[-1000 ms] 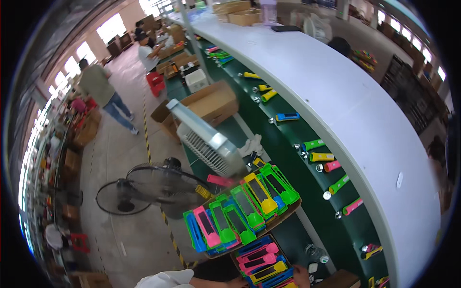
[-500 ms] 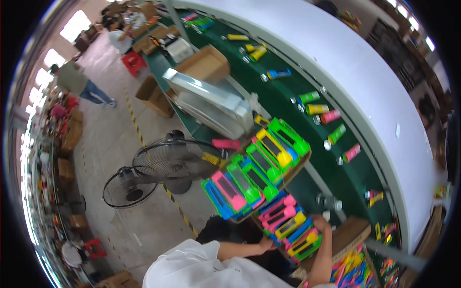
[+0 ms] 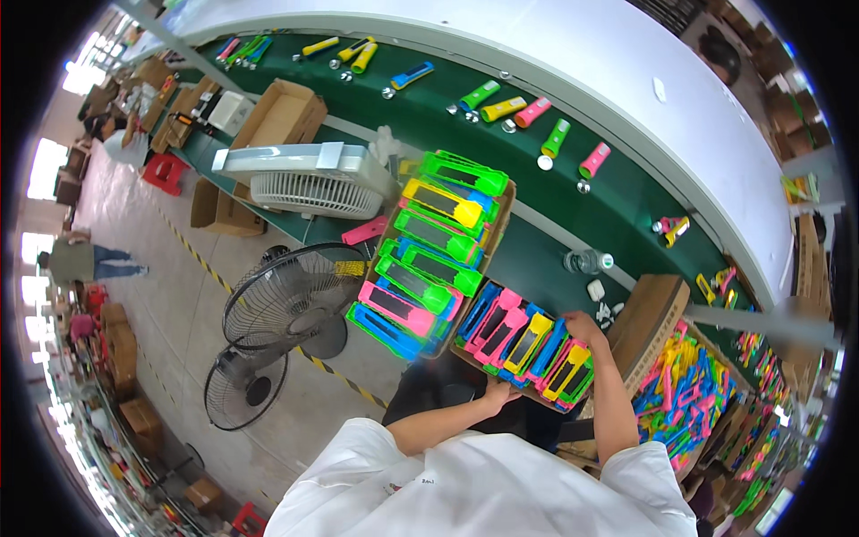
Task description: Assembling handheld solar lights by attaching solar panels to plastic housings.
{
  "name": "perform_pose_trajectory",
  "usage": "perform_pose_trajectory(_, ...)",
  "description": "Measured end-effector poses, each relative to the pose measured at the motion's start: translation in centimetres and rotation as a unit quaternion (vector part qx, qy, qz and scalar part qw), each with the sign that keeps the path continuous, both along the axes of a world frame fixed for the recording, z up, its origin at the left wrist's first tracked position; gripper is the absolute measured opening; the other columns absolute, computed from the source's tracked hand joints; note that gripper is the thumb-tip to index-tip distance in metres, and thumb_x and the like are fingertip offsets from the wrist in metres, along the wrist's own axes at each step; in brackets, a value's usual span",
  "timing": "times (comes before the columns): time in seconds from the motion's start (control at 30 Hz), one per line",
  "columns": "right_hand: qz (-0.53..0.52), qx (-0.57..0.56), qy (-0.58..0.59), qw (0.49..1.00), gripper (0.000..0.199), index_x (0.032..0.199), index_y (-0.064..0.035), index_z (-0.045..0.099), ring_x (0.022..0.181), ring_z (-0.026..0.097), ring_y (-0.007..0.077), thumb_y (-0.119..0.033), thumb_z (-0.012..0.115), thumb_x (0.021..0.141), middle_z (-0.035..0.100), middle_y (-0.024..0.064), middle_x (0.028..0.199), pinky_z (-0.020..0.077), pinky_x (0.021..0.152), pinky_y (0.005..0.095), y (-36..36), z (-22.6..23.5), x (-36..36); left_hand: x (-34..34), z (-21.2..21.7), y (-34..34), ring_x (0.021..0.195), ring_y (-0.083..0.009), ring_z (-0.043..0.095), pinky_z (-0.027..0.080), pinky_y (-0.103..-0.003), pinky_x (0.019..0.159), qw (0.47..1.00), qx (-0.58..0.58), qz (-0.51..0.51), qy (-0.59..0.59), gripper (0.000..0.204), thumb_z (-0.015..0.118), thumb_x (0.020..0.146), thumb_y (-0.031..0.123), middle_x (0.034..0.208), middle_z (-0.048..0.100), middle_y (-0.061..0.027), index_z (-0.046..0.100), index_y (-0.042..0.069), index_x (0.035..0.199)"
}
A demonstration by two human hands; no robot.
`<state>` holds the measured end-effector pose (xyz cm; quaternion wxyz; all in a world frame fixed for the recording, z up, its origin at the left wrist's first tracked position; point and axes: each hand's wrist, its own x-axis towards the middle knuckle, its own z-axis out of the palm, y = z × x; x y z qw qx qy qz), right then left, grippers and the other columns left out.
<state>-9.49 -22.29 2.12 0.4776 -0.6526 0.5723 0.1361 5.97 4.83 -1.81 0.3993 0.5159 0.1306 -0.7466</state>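
Note:
A small cardboard box packed with upright flashlight-shaped plastic shells in pink, yellow, blue and green sits close in front of me. My left hand is at its near side, the fingers partly hidden under the edge. At the far right corner, my right hand curls over the rim against the shells. Touching this box on its left is a larger open carton, filled with rows of bigger green, yellow, pink and blue shells.
Flashlights lie along the green belt, beside a clear bottle. A box fan and black standing fans are left. Many loose coloured parts fill a carton at right. A person stands far left.
My view has turned, so the scene appears rotated counterclockwise and shifted up and left. Both hands stay at the small box, which remains beside the larger carton.

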Motion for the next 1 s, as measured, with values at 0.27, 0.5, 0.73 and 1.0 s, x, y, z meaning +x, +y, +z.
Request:
perform_pose_trajectory(0.27, -0.005, -0.090, 0.055, 0.994, 0.044, 0.123, -0.0067, 0.074, 0.121, 0.065, 0.0403, -0.024, 0.052, 0.089, 0.071, 0.0228, 0.123, 0.0497, 0.107, 0.0431, 5.0, 3.7, 0.1, 1.5, 3.1, 1.9, 0.119, -0.0324, 0.068, 0.058, -0.055, 0.102, 0.999, -0.003, -0.036, 0.004, 0.058, 0.042, 0.099, -0.006, 0.138, 0.058, -0.0139, 0.028, 0.021, 0.149)
perform_pose_trajectory(0.5, -0.040, -0.104, 0.078, 0.991, 0.044, 0.120, -0.0065, 0.076, 0.120, 0.065, 0.0403, -0.023, 0.048, 0.090, 0.071, 0.0231, 0.123, 0.0488, 0.108, 0.0439, 8.1, 7.4, 1.1, 1.6, 5.1, 4.0, 0.123, -0.0297, 0.064, 0.059, -0.053, 0.101, 0.998, 0.023, -0.049, -0.013, 0.068, 0.049, 0.101, -0.004, 0.142, 0.053, -0.0137, 0.015, 0.025, 0.152)
perform_pose_trajectory(0.73, -0.034, -0.123, 0.119, 0.985, 0.042, 0.114, -0.0095, 0.077, 0.114, 0.066, 0.0435, -0.030, 0.047, 0.093, 0.071, 0.0227, 0.118, 0.0514, 0.103, 0.0484, 10.5, 8.6, 2.4, 1.4, 4.4, 7.0, 0.120, -0.0326, 0.065, 0.062, -0.054, 0.096, 0.998, 0.049, -0.034, -0.019, 0.070, 0.050, 0.098, -0.006, 0.141, 0.052, -0.0139, 0.016, 0.025, 0.151)
perform_pose_trajectory(1.0, -0.041, -0.137, 0.142, 0.979, 0.042, 0.111, -0.0081, 0.077, 0.113, 0.066, 0.0440, -0.029, 0.048, 0.090, 0.071, 0.0232, 0.118, 0.0512, 0.103, 0.0486, 15.4, 9.2, 0.4, 1.3, 3.6, 10.7, 0.119, -0.0354, 0.064, 0.062, -0.054, 0.098, 0.989, 0.077, -0.100, 0.081, 0.070, 0.042, 0.091, -0.011, 0.149, 0.045, -0.0142, 0.021, 0.016, 0.152)
